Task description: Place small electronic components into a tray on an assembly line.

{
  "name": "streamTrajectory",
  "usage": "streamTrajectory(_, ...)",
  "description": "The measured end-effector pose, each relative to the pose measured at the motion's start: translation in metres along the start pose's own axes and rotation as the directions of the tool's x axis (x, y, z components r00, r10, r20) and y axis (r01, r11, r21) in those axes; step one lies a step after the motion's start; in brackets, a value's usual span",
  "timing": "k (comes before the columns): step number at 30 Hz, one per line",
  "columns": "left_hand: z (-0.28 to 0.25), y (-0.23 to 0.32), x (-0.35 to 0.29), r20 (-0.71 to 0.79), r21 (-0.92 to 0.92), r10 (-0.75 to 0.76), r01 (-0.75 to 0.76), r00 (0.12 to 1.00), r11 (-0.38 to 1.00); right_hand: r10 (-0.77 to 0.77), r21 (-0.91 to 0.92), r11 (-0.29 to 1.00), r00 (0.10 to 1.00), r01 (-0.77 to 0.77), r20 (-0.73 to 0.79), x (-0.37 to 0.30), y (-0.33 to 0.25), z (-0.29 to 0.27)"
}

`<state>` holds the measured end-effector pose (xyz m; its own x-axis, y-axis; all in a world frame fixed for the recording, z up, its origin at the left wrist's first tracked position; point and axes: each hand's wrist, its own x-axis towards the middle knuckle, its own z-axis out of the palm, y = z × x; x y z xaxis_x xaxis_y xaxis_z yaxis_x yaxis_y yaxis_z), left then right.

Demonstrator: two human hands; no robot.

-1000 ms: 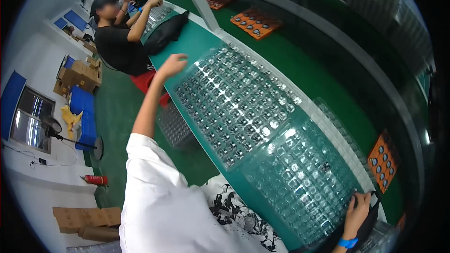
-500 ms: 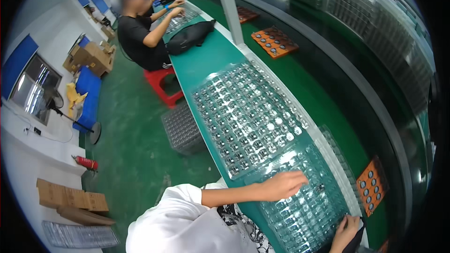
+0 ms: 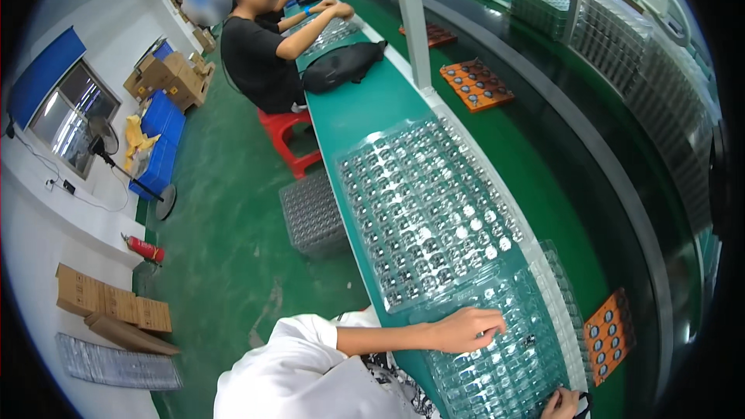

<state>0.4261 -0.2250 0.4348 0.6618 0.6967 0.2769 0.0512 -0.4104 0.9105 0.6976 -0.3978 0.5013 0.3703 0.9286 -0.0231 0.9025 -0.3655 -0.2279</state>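
Observation:
My left hand [image 3: 469,330] hovers over a clear plastic blister tray [image 3: 489,372] on the green bench, its fingers curled together. Whatever they may hold is hidden. One small dark metallic part [image 3: 529,340] sits in a pocket of this tray, just right of my left fingertips; the pockets around it look bare. My right hand [image 3: 560,403] is at the tray's near right corner, fingers bent in and partly cut off by the lower edge of the picture. Beyond the near tray lies a second clear tray [image 3: 427,217], its pockets filled with shiny small parts.
Right of the bench, a green conveyor carries orange pallets [image 3: 609,337] with round parts. A metal post [image 3: 411,23] rises at the bench edge. Farther along are a black bag [image 3: 341,66] and a seated co-worker [image 3: 260,50]. Stacked trays [image 3: 314,213] stand on the floor at left.
The whole view has shifted, so the bench sits lower and more of the far side shows. My left hand stays over the near tray; my right hand stays by its corner, fingers more curled.

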Motion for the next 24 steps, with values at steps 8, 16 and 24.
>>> streamTrajectory(8,0.004,-0.004,-0.002,-0.016,-0.138,-0.091,0.088,0.996,0.987,0.037,0.205,0.978,0.999,-0.033,-0.016,-0.009,0.015,0.002)
streamTrajectory(16,-0.023,-0.003,0.003,-0.14,0.265,-0.05,0.086,0.989,0.96,-0.015,0.289,0.956,0.988,0.06,-0.155,0.018,0.023,0.032)
streamTrajectory(24,-0.001,-0.001,0.011,-0.085,-0.325,-0.323,0.28,0.943,0.904,0.066,0.415,0.909,0.978,0.022,-0.197,0.002,0.037,0.008)
